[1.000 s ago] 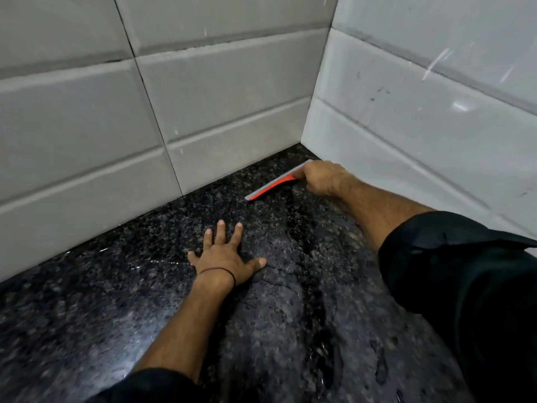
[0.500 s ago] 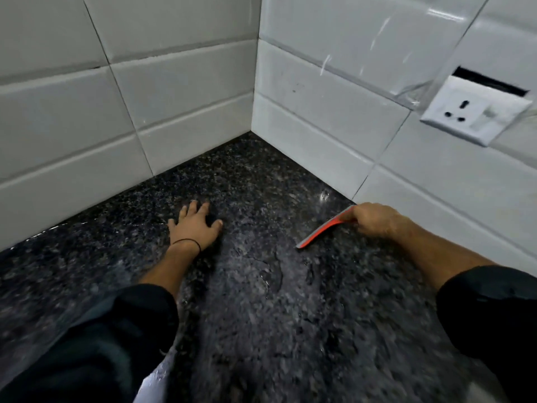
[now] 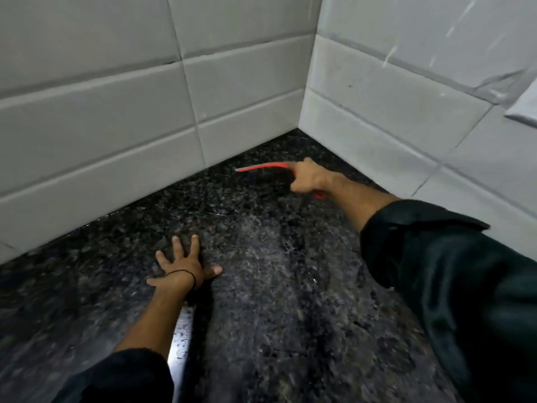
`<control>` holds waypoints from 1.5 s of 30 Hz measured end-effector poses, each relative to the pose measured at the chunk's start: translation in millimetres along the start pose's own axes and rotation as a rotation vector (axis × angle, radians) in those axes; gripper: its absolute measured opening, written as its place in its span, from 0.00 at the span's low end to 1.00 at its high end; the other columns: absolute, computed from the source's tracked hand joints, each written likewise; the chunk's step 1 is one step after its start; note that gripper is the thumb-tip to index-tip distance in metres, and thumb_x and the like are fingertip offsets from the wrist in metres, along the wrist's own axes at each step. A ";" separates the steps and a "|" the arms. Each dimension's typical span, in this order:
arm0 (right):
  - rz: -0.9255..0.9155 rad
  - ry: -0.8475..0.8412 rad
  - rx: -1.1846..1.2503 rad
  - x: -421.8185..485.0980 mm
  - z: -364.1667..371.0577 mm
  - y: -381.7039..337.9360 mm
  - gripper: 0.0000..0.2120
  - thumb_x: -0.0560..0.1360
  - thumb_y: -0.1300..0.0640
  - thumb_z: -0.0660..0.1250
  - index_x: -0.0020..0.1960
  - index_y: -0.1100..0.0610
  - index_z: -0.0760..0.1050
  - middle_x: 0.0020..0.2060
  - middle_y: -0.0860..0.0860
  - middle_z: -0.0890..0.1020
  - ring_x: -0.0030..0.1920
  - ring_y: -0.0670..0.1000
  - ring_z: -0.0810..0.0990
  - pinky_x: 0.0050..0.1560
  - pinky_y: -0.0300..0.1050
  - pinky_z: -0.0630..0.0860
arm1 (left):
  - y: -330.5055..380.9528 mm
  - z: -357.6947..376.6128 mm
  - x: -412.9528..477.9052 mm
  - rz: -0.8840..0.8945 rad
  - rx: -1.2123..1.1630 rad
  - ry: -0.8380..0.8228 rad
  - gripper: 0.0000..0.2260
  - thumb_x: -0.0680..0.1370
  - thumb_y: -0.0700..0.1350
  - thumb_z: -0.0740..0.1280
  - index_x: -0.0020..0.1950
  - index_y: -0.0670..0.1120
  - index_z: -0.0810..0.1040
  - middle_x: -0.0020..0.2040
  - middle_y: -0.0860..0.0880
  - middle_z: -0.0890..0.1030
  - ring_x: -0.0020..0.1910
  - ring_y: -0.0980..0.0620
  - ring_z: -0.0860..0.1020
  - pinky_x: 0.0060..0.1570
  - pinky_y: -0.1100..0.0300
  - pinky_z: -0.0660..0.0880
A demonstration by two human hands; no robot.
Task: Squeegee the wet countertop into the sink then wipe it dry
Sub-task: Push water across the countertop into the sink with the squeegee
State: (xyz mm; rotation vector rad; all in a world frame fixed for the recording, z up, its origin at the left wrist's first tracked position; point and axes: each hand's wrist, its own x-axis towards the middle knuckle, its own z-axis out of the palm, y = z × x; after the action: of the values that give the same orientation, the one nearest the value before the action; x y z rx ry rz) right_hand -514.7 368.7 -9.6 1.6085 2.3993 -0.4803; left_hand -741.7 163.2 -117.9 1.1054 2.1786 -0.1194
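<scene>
The black speckled granite countertop [image 3: 261, 286] fills the lower view and shines with water streaks. My right hand [image 3: 309, 177] is shut on a red squeegee [image 3: 261, 167] near the back corner; the blade sticks out to the left, close to the rear wall, and a bit of red handle shows under my wrist. My left hand [image 3: 186, 264] lies flat on the counter, fingers spread, a thin black band on its wrist. The sink is out of view.
White tiled walls [image 3: 116, 117] meet in a corner just behind the squeegee. A white wall socket's edge [image 3: 523, 109] shows at the far right. A wet reflective streak [image 3: 180, 344] lies beside my left forearm.
My right hand has carried the squeegee from the right wall back toward the corner, blade now pointing left. My left hand stays planted on the counter. The view has swung left.
</scene>
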 end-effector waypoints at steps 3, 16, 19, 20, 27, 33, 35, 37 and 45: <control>-0.081 0.036 -0.051 31.9 3.9 -44.9 0.27 0.68 0.56 0.64 0.68 0.53 0.74 0.62 0.60 0.74 0.56 0.62 0.78 0.58 0.50 0.75 | -4.4 2.5 4.9 0.024 -0.026 -0.006 0.46 0.72 0.69 0.65 0.77 0.64 0.35 0.78 0.53 0.29 0.76 0.35 0.33 0.70 0.27 0.49; -0.102 0.123 -0.178 85.9 12.3 -89.9 0.21 0.75 0.59 0.65 0.68 0.56 0.75 0.65 0.59 0.77 0.65 0.60 0.76 0.63 0.51 0.73 | 1.1 -3.0 11.8 -0.029 -0.045 -0.046 0.47 0.72 0.65 0.69 0.75 0.68 0.35 0.77 0.57 0.27 0.76 0.36 0.32 0.67 0.24 0.52; -0.126 0.054 -0.241 55.5 7.1 -68.6 0.21 0.74 0.57 0.66 0.68 0.53 0.75 0.63 0.58 0.78 0.62 0.59 0.78 0.61 0.50 0.75 | 3.4 -7.4 5.9 -0.022 -0.061 -0.041 0.48 0.71 0.65 0.70 0.75 0.68 0.36 0.77 0.57 0.28 0.76 0.36 0.32 0.66 0.23 0.52; -0.133 0.024 -0.266 40.0 6.4 -60.0 0.21 0.74 0.57 0.65 0.67 0.52 0.75 0.62 0.57 0.79 0.61 0.59 0.79 0.60 0.51 0.76 | 3.4 -8.9 2.7 -0.017 -0.066 -0.036 0.48 0.71 0.65 0.70 0.76 0.68 0.37 0.77 0.57 0.29 0.76 0.36 0.32 0.66 0.23 0.52; 0.017 -0.084 -0.326 -90.6 27.8 40.0 0.17 0.74 0.54 0.64 0.63 0.54 0.74 0.61 0.56 0.79 0.60 0.60 0.78 0.59 0.51 0.75 | 0.7 -11.0 -9.1 0.013 -0.120 -0.024 0.47 0.71 0.63 0.72 0.77 0.66 0.41 0.79 0.56 0.33 0.77 0.36 0.34 0.66 0.23 0.51; 0.043 -0.147 -0.442 -159.8 22.7 92.1 0.22 0.72 0.53 0.64 0.65 0.42 0.74 0.57 0.48 0.81 0.55 0.55 0.81 0.52 0.47 0.79 | -8.3 -12.2 -5.5 0.030 -0.074 -0.031 0.47 0.70 0.68 0.69 0.78 0.63 0.42 0.80 0.52 0.35 0.78 0.36 0.37 0.70 0.27 0.48; 0.031 -0.148 -0.483 -174.6 8.9 83.7 0.20 0.73 0.54 0.64 0.64 0.41 0.76 0.55 0.49 0.83 0.55 0.54 0.82 0.52 0.47 0.80 | -12.7 -16.4 -5.3 0.084 0.014 -0.052 0.45 0.72 0.68 0.67 0.80 0.60 0.44 0.81 0.47 0.38 0.79 0.37 0.43 0.75 0.35 0.46; 0.026 -0.112 -0.488 -177.3 -3.6 69.1 0.19 0.73 0.53 0.65 0.62 0.38 0.78 0.53 0.49 0.83 0.54 0.54 0.83 0.50 0.48 0.80 | -17.9 -26.4 -8.4 0.149 0.006 -0.047 0.40 0.75 0.63 0.67 0.80 0.57 0.48 0.81 0.45 0.44 0.79 0.40 0.51 0.77 0.45 0.48; -0.190 0.079 -0.203 -77.8 -4.3 -61.3 0.20 0.73 0.49 0.66 0.63 0.35 0.76 0.55 0.51 0.84 0.55 0.57 0.82 0.54 0.51 0.78 | -94.3 -6.4 -29.0 0.123 -0.193 0.130 0.41 0.68 0.70 0.69 0.77 0.65 0.56 0.81 0.55 0.49 0.79 0.42 0.44 0.74 0.35 0.50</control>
State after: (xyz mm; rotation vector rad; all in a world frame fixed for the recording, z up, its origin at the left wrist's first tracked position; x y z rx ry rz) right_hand -541.7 282.3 30.9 1.3467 2.5780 -0.1986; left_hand -803.4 86.0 -115.4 1.1590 2.1750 0.2186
